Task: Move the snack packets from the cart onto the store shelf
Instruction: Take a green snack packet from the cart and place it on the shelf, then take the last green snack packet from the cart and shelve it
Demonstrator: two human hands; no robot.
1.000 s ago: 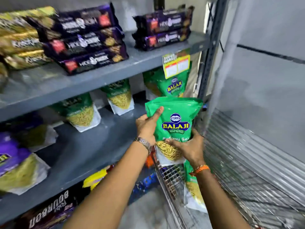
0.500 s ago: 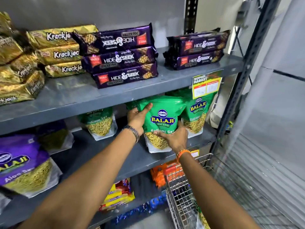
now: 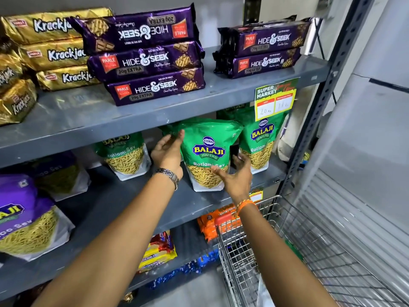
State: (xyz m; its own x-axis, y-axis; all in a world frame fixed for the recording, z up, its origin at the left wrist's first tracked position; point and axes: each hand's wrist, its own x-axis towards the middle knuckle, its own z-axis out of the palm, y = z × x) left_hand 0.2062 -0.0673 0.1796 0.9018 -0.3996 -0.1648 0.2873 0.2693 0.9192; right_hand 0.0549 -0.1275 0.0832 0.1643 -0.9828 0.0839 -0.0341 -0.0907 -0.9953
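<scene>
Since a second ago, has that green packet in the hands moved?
Yes. The green packet went from above the cart onto the middle shelf, beside another green bag.

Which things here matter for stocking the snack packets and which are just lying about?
Part of the job: green snack packet, middle shelf, cart, left hand, right hand.
Just lying about: purple biscuit packs, gold cracker packs, price tag.

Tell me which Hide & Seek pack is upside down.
The top pack of the left stack; its lettering reads inverted, the others read upright.
</scene>
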